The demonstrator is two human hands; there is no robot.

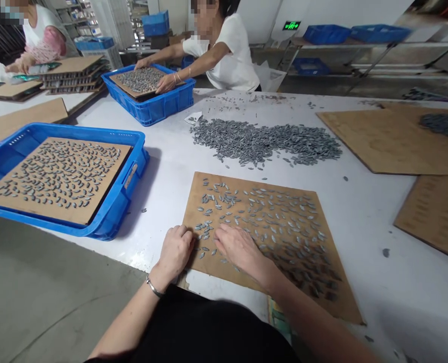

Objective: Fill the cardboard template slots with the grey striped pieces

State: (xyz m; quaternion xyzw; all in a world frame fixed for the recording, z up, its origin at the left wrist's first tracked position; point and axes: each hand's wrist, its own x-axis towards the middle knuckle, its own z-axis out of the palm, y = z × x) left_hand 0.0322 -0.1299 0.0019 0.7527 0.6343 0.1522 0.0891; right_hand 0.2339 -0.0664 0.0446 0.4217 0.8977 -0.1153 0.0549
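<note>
A brown perforated board (322, 297) lies on the white table in front of me, covered with several small grey oval pieces (280, 222). My left hand (176, 250) rests on the board's near left corner, its fingers curled under. My right hand (238, 247) lies flat on the board beside it, fingers stretched over the loose grey pieces. A large heap of the same grey pieces (265, 142) sits on the table just beyond the board.
A blue crate (131, 186) holding a filled board stands at my left. A second blue crate (159, 108) is farther back, where another person presses a board. More brown boards (393, 143) lie to the right. A third person works at far left.
</note>
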